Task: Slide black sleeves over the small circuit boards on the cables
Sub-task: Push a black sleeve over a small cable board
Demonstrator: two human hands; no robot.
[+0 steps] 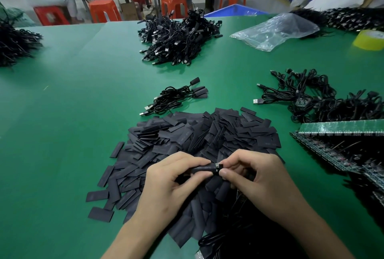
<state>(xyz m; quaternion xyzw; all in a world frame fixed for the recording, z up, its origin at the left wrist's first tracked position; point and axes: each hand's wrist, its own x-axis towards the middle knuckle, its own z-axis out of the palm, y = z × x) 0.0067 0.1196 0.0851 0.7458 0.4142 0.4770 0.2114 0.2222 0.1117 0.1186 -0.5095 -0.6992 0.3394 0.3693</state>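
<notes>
Left hand (166, 177) pinches the black sleeve (202, 169) mid-length, right hand (255, 177) pinching its metal-tipped end.

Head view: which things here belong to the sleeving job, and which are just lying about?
Job in hand:
- left hand gripping the black sleeve
- right hand pinching the circuit board at the sleeve's mouth
- sleeve pile
- unsleeved cables

Lying about:
- plastic bag
- yellow tape roll
- blue bin
- orange stools
</notes>
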